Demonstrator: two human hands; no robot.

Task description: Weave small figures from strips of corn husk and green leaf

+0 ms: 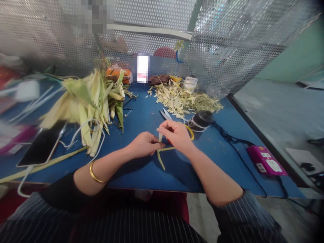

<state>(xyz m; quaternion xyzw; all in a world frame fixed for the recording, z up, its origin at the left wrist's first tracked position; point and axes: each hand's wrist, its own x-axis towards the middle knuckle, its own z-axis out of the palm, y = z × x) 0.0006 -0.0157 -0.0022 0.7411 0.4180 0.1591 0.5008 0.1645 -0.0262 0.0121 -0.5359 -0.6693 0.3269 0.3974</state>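
Observation:
My left hand and my right hand meet above the front middle of the blue table. The fingers of both are pinched round a narrow pale green corn husk strip, whose loose ends hang below and stick out to the right. Part of it is hidden by my fingers. Just beyond my right hand lie scissors, blades partly spread, with a yellow handle partly covered by that hand. A black thread spool with white string around its base stands to the right of them.
A pile of corn husks lies left, shredded husk trimmings at the back. A phone with white cables rests at left. On the right sits a purple power socket box with black cords. A perforated metal screen borders the table's back.

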